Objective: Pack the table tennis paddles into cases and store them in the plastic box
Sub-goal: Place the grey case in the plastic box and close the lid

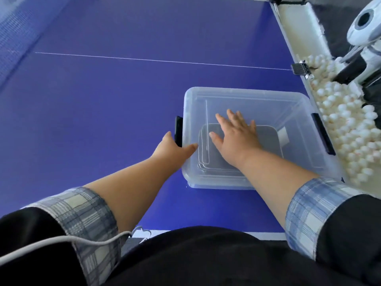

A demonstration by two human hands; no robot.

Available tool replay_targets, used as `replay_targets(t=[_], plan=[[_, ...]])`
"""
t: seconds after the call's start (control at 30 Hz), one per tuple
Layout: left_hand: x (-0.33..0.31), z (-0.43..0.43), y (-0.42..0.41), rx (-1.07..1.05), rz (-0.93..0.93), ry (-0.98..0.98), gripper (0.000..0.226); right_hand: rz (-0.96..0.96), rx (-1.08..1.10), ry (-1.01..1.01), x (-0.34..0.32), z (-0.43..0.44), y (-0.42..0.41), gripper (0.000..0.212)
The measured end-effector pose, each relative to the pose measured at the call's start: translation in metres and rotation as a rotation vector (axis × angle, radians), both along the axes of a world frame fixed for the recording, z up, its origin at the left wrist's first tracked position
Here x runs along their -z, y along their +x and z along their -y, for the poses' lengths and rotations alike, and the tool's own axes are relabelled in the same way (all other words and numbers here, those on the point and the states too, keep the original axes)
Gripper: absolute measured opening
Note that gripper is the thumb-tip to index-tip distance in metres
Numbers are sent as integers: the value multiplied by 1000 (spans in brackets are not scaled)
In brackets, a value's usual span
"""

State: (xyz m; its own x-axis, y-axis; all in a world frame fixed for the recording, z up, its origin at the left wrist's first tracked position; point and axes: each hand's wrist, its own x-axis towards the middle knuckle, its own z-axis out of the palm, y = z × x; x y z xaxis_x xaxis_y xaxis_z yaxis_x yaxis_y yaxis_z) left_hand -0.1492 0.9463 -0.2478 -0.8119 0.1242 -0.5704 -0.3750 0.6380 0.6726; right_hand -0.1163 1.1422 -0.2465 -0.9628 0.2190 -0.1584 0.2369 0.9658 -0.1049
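A clear plastic box (292, 100) stands on the blue table tennis table, right of centre. Inside it lies a dark grey paddle case (268, 141), flat on the bottom. My right hand (235, 135) is inside the box, fingers spread, palm pressed flat on top of the case. My left hand (173, 148) rests against the box's left wall, beside the black side latch (178, 131), with the thumb over the rim. No loose paddle is in view.
The blue table (103, 100) stretches left and far, with a white centre line (144, 59). A trough of several white balls (346, 124) and a ball machine (365, 27) sit along the right edge. The net (14, 38) is at far left.
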Motion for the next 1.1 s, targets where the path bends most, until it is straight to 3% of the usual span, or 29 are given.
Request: replay_targets(t=[0.1,0.2,0.23,0.33,0.37,0.53,0.77,0.93,1.1], plan=[[10,3,-5,33,-129,104,57,-1,31,15,9,-3,1,70],[12,0,-9,12,-144,249,51,3,40,29,10,-2,1,70],[10,-2,-12,-54,-87,313,51,4,42,27,10,-1,1,70],[5,-8,-26,-362,318,523,51,-10,47,12,7,-1,3,68],[3,-10,-29,-375,375,539,49,-15,46,14,7,-1,3,67],[-1,-26,-36,-237,233,289,50,18,34,50,12,-2,0,67],[-6,-33,-40,-237,271,242,56,60,7,92,16,-3,-3,69],[-9,-46,-40,-149,130,204,54,68,-1,74,14,-4,-4,71],[-22,-48,-34,-293,167,150,49,63,4,-27,5,-9,-4,72]])
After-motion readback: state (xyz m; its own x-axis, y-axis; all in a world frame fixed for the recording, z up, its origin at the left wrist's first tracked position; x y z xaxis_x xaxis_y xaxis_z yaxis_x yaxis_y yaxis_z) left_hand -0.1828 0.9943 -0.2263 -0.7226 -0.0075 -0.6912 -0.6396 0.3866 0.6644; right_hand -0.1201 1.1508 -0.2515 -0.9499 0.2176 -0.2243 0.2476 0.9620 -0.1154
